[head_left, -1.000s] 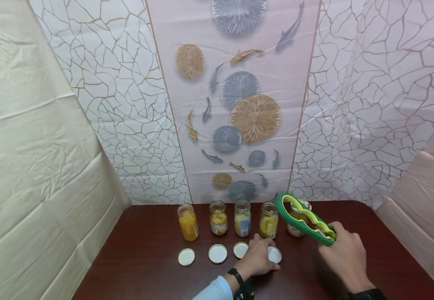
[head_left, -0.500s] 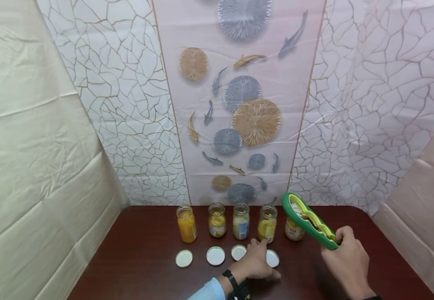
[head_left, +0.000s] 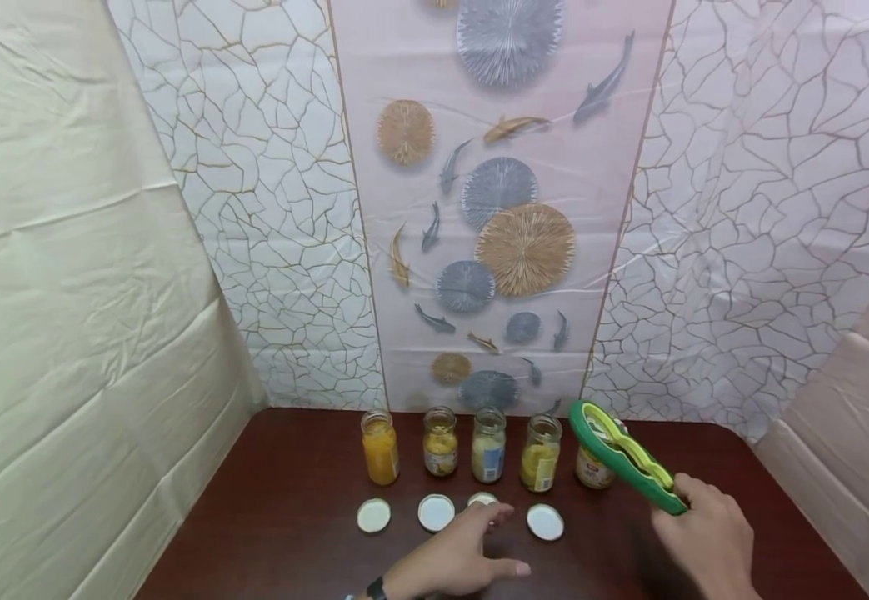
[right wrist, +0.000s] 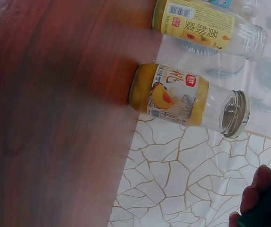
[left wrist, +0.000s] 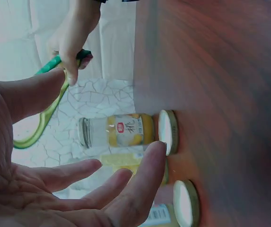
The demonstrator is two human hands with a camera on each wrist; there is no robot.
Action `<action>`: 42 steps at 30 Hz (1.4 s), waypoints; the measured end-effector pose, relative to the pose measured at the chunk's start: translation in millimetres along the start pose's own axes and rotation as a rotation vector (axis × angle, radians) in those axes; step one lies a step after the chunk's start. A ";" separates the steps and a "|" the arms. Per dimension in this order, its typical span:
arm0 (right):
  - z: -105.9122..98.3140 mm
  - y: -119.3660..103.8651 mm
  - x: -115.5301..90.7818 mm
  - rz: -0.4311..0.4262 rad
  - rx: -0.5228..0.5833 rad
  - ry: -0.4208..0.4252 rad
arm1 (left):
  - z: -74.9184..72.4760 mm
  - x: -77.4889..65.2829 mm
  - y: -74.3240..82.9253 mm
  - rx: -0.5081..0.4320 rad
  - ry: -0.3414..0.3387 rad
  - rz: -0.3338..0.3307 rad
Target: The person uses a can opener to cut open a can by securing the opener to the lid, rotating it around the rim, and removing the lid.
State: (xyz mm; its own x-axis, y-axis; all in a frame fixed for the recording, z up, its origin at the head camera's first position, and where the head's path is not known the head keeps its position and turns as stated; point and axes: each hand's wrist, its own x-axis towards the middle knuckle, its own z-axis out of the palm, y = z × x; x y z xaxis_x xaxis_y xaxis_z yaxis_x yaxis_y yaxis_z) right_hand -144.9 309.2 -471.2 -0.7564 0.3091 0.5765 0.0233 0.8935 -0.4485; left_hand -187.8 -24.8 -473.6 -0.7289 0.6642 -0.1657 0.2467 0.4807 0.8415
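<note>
My right hand [head_left: 711, 533] grips the handle end of a green jar opener [head_left: 647, 490] with a wavy light-green inner edge, raised above the table. Close behind the opener's loop stands a yellow peach jar [head_left: 593, 472], partly hidden; in the right wrist view its lid [right wrist: 239, 115] is on. My left hand [head_left: 458, 554] hovers with fingers spread and holds nothing. Its fingers partly cover a lid [head_left: 482, 497]. Right of that hand, another lid [head_left: 545, 522] lies white side up, in front of a lidless jar [head_left: 540, 463] of yellow fruit.
Further left, three more lidless jars stand in the row: an orange one [head_left: 381, 457], a yellow one [head_left: 440, 454] and a pale one [head_left: 489, 457]. Two lids, one left [head_left: 373, 516] and one nearer the middle [head_left: 436, 512], lie before them on the dark red table [head_left: 292, 533]. Patterned cloth [head_left: 292, 250] hangs behind.
My left hand has drawn away from the rightmost lid, toward the left and nearer me, and that lid now lies uncovered. The right hand still holds the jar opener, slightly lower.
</note>
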 end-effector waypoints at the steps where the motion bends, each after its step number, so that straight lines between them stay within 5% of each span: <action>1: -0.2 1.0 -0.3 -0.010 0.004 0.011 | 0.5 -2.2 -2.2 -0.005 0.001 -0.007; 13: -4.8 9.0 -2.7 -0.082 0.010 0.083 | 7.8 -7.5 -10.8 0.041 0.001 -0.038; 21: -11.3 17.5 -2.9 -0.215 0.010 0.164 | 16.1 -1.5 -0.5 0.051 -0.003 -0.008; 27: -16.8 22.8 -5.1 -0.200 -0.007 0.179 | 21.7 5.3 9.4 0.103 0.003 0.037; 35: -25.7 26.7 -6.9 -0.153 -0.086 0.090 | 38.5 19.8 28.6 0.089 -0.071 0.050; 42: -33.0 28.7 -6.8 -0.172 -0.096 0.095 | 59.3 51.2 49.9 0.205 0.014 0.130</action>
State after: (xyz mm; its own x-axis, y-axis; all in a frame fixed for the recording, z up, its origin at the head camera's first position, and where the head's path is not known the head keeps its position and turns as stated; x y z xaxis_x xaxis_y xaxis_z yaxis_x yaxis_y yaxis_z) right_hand -117.5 343.5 -465.5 -0.6898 0.1747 0.7026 -0.0349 0.9613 -0.2733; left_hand -175.0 67.1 -470.6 -0.6913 0.7205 -0.0547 0.4624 0.4993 0.7327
